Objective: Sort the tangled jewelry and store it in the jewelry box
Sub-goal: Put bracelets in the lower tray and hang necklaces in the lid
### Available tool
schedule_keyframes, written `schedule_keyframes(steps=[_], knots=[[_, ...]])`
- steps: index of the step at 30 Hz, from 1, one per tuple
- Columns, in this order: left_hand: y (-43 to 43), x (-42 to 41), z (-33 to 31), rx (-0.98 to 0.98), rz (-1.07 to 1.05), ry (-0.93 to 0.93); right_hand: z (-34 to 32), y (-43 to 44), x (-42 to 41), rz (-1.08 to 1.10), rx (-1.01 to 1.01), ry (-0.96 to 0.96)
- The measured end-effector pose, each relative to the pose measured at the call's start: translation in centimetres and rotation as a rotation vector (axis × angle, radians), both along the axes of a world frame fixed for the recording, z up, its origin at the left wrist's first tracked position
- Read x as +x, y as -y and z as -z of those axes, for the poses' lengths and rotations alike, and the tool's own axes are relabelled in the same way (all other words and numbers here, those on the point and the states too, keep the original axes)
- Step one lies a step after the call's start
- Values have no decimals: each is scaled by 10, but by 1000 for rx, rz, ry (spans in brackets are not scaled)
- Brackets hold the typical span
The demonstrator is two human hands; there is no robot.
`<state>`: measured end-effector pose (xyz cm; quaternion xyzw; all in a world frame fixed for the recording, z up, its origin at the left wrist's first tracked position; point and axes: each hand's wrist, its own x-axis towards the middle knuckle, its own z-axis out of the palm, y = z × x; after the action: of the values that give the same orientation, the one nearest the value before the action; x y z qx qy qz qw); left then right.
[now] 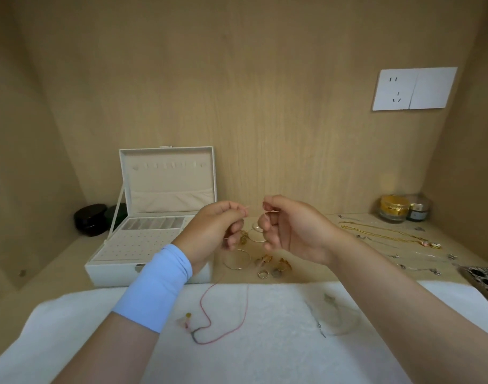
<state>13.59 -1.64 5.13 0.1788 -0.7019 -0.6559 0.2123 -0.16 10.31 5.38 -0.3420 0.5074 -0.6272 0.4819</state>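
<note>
Item: red cord [246, 303], a thin necklace with a small pale bead [187, 316] and a dark clasp section at its low end. Location: both upper ends are held up over the tabletop [334, 273], and the lower loop rests on the white cloth [265, 361] in front. Handling, as judged: very light, limp with no stiffness, prone to knotting and twisting on itself; the cord looks tough enough, but the bead end is likely delicate. Best taken near the free ends with fingertips, letting the bead hang as a weight to straighten the run. Left hand [215, 228]: raised, wrist in a blue band, palm turned inward, grip pressed together with thumb and forefinger pinching the cord, other fingers curled. Right hand [290, 228]: raised opposite and close by, palm facing left, fingers curled, grip apparently pinching the other end, though the strand there is too fine to see clearly. Destination: jewelry box [143, 270], white, lid open, standing to the left just behind the cloth. Adjacent stock: gold hoops [237, 260] and rings [270, 266] below the hands, gold chains [389, 234] laid out at right, one silver chain [337, 322] on the cloth.
</note>
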Motion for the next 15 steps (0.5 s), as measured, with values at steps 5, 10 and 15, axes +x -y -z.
schedule_keyframes(steps=[5,10,15], knots=[[32,35,-35,267,140,-28,-24,18,5,-87,88,-446],[73,69,-55,519,77,-379,-47,47,13,-61,78,-573],[101,87,-74,538,-60,-617,-75,85,22,-41,-62,-446]])
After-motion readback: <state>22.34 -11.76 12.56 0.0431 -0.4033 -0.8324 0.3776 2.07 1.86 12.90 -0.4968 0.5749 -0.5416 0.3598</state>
